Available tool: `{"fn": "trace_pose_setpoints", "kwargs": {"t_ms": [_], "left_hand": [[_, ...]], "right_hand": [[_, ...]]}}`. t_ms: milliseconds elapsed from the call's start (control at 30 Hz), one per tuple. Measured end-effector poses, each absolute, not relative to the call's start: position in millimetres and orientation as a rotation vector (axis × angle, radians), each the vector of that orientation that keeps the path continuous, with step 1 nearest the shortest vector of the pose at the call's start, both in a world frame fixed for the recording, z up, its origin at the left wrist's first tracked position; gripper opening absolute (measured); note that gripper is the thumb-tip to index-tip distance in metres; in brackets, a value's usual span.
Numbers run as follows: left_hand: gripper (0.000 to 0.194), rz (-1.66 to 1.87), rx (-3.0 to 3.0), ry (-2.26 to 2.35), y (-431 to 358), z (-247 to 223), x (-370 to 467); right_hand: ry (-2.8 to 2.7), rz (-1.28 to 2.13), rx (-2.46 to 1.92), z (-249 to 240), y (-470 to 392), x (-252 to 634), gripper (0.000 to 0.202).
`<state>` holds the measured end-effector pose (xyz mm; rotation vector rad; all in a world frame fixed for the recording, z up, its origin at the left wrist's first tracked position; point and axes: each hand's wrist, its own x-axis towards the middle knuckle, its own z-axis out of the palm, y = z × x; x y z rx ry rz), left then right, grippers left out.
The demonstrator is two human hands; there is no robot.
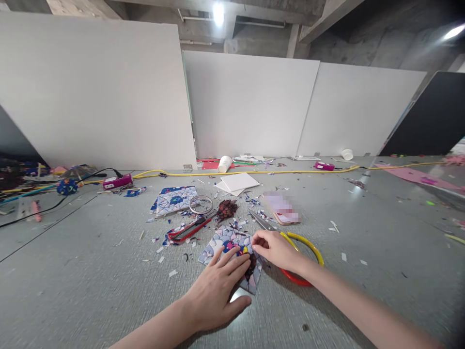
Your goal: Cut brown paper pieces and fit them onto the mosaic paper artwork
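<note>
A square card (214, 247) covered in pale blue and lilac patches, with pink, yellow and dark bits in its middle, lies on the grey surface in front of me. My left hand (216, 293) rests on it, fingers stretched out over its lower part. Over the card's right edge, my right hand (278, 248) has thumb and fingertips closed together; whatever they pinch is too small to make out. Scissors with yellow and red handles (308, 247) lie partly beneath the right hand and wrist. Left of the card is a red and black utility knife (191, 230).
Behind the card are a dark reddish clump (227, 209), a tape ring (201, 205), a blue-and-white patterned card (176, 199), white cards (240, 182) and a phone (281, 208). Scraps litter the surface. A yellow cable (254, 172) runs before white panels (250, 106).
</note>
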<state>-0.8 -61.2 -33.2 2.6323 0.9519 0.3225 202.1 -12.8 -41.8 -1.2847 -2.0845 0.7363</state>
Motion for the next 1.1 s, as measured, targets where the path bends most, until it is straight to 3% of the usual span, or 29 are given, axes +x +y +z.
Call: {"fn": "trace_pose_setpoints", "kwargs": {"t_ms": [367,833,1100], "left_hand": [[0.085,0.297,2.66,0.923,-61.3,-34.3,-0.8],[0.091,0.415,2.74,0.958,-64.6,-38.8,-7.7],[0.085,0.334,2.722,0.855,-66.1,-34.5,-9.0]], "right_hand": [[-2.096,0.735,-1.275,-41.9,-14.7,201.0,0.009],[-2.119,0.758,-1.265,-37.7,-16.7,202.4,0.009],[-2.097,0.762,-1.292,-40.5,-16.0,200.5,0.01]]}}
